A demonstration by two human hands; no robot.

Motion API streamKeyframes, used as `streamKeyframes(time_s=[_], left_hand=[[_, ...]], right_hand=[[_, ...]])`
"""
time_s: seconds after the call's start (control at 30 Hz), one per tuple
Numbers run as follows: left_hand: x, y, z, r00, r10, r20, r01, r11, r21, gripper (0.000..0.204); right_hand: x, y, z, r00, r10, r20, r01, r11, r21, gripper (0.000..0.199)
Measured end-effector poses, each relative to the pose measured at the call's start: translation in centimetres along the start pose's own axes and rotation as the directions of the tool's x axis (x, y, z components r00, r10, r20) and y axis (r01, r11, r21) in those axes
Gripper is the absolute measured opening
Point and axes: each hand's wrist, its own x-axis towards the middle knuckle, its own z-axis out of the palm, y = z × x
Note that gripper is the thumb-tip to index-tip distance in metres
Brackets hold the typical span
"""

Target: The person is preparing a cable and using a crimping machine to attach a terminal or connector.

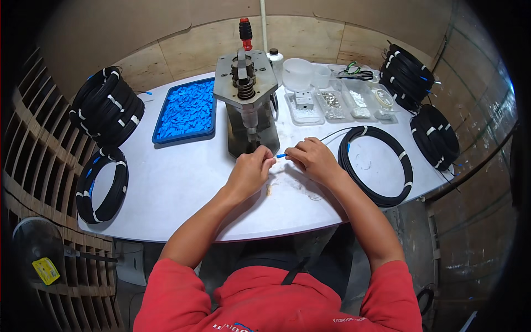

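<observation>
Just in front of the press, a small blue connector [281, 156] spans the gap between my hands. My left hand [251, 172] pinches its left end between thumb and fingertips, where a small pale bit shows. From the other side, my right hand [314, 159] is closed on the connector's right end, its fingers covering the joint with the cable. A thin black cable leads from behind my right hand to the black cable coil [407, 166], which lies flat on the table to the right and is bound with white ties.
A metal press [246, 88] with a red-and-black handle stands at the centre. A blue tray [156, 134] of small blue parts lies left of it. Clear bins [334, 118] with small parts sit to the right. More black coils [105, 110] [406, 74] flank the white table [166, 193].
</observation>
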Motion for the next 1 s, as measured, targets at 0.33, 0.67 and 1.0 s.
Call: streamKeyframes(time_s=[0.33, 0.67, 1.0], left_hand=[[-0.5, -2.9, -2.8, 0.998, -0.052, -0.037, 0.053, 0.998, 0.017, 0.018], [0.4, -5.6, -3.6, 0.995, -0.079, -0.066, 0.077, 0.996, -0.039, 0.014], [0.4, -6.6, -3.5, 0.998, 0.035, -0.053, -0.03, 0.996, 0.089, 0.016]], right_hand=[[2.5, -1.2, 1.8, 0.994, 0.056, 0.094, -0.068, 0.989, 0.134, 0.015], [5.0, -0.1, 2.8, 0.981, 0.108, 0.161, -0.134, 0.978, 0.162, 0.026], [4.5, -1.0, 3.7, 0.981, 0.162, 0.11, -0.177, 0.974, 0.142, 0.024]])
